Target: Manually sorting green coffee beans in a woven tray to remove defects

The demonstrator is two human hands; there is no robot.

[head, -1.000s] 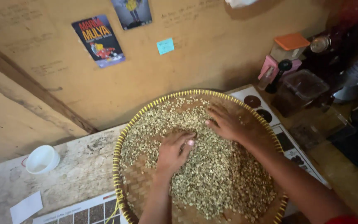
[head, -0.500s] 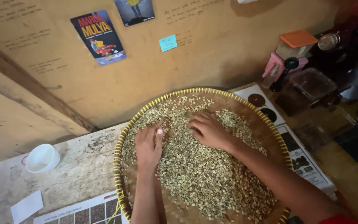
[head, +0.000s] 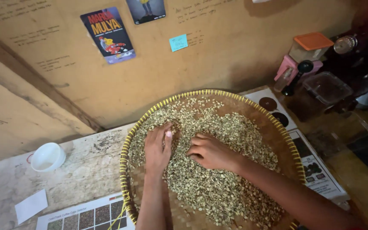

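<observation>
A round woven tray with a yellow rim [head: 126, 147] lies on the table and holds a spread of pale green beans [head: 218, 179]. My left hand [head: 157, 147] lies flat on the beans at the tray's left side, fingers pointing away from me. My right hand [head: 211, 152] rests on the beans in the middle, fingers curled and pointing left, close to the left hand. Neither hand grips anything that I can see.
A small white bowl [head: 47, 156] stands on the worn table at the left, with a white card [head: 30, 205] and a printed chart [head: 86, 215] near the front. Clear boxes, one with an orange lid [head: 311, 44], and a pink item crowd the right. The brown wall is close behind.
Both hands swept leftward across the beans. My right hand went from the far right of the tray to the middle, and my left hand shifted to the left side.
</observation>
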